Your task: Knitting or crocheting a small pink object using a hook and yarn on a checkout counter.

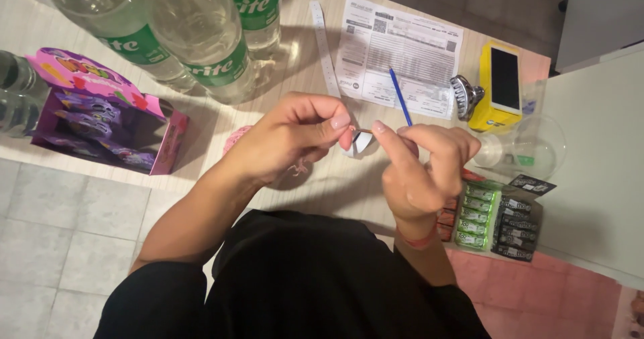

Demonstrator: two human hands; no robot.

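My left hand (295, 134) and my right hand (422, 164) meet above the middle of the wooden table (302, 64). Between the fingertips of both hands is a thin, short, pale stick-like piece (363, 131); what it is I cannot tell. A thin pinkish thread (298, 168) hangs under my left hand. Just below the fingertips lies a small white and grey object (359, 146), partly hidden. A pink round thing (235, 138) shows behind my left wrist.
Three clear plastic bottles with green labels (201, 37) stand at the far left. An open pink and purple carton (107, 114) lies left. A printed sheet (402, 54) with a blue pen (400, 96), a yellow-cased phone (502, 84), a hair claw (464, 96), a clear lid (530, 148) and green packets (493, 218) lie right.
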